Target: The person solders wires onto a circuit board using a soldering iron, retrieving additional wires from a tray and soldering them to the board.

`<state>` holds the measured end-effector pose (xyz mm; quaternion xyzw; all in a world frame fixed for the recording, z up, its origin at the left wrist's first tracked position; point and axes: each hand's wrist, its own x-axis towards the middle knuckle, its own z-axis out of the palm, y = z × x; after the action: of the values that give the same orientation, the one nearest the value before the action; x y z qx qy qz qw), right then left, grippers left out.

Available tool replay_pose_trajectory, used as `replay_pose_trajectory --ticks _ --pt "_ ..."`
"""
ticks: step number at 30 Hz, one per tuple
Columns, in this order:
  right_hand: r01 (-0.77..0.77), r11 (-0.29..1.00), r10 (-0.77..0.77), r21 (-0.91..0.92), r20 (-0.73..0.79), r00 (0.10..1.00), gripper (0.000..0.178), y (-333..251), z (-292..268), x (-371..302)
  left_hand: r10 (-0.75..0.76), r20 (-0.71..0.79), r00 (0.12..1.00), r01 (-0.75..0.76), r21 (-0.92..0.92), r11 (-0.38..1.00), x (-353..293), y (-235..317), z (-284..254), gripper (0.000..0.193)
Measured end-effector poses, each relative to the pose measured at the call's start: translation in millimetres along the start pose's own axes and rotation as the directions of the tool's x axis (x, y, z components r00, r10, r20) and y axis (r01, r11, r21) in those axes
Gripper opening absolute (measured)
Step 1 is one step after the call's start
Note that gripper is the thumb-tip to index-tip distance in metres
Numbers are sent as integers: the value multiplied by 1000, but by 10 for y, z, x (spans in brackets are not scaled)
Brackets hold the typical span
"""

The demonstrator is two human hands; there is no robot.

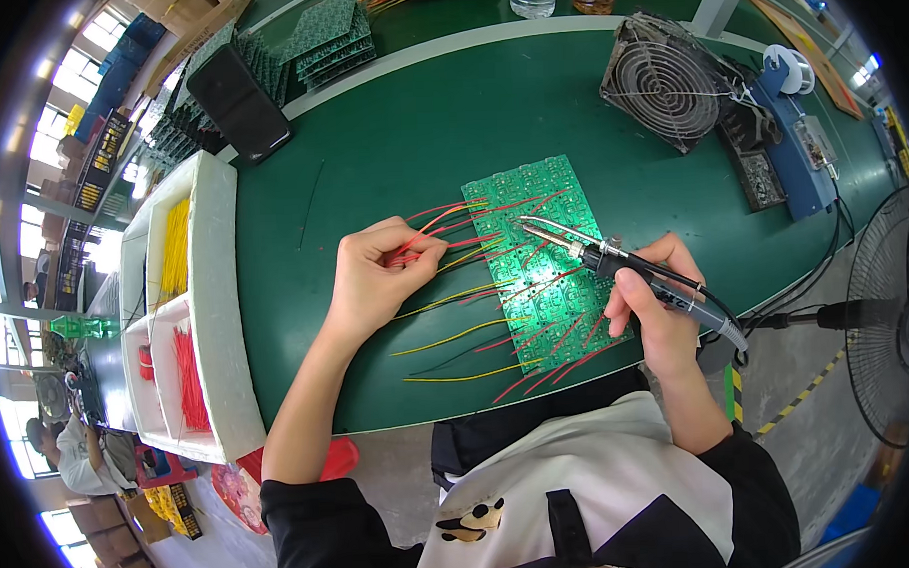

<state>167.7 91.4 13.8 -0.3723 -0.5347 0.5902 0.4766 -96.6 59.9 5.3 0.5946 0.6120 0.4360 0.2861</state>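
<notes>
A green circuit board panel lies on the green work table, with several red, yellow and dark wires sticking out over its left side and lower edge. My right hand grips a soldering iron that has a thin metal feed tube along it. The iron's tip points left, at or just above the upper part of the board; contact is too small to tell. Left of the board, my left hand pinches red wires between thumb and fingers, their other ends reaching over the board.
A white foam box with yellow and red wires stands at the left. Behind it are a black phone and stacked boards. At the back right sit a metal-grilled fan and a blue solder-feeding unit. Cables trail along the right edge.
</notes>
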Motion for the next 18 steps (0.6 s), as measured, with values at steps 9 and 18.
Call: replay_pose_trajectory --ticks 9,18 --pt "-36 998 34 55 44 998 16 0 -11 15 -36 11 999 36 -1 999 16 6 -10 3" --pt "-41 999 39 25 56 998 15 -6 -6 18 4 -3 1000 -4 2 1000 17 -33 -12 4"
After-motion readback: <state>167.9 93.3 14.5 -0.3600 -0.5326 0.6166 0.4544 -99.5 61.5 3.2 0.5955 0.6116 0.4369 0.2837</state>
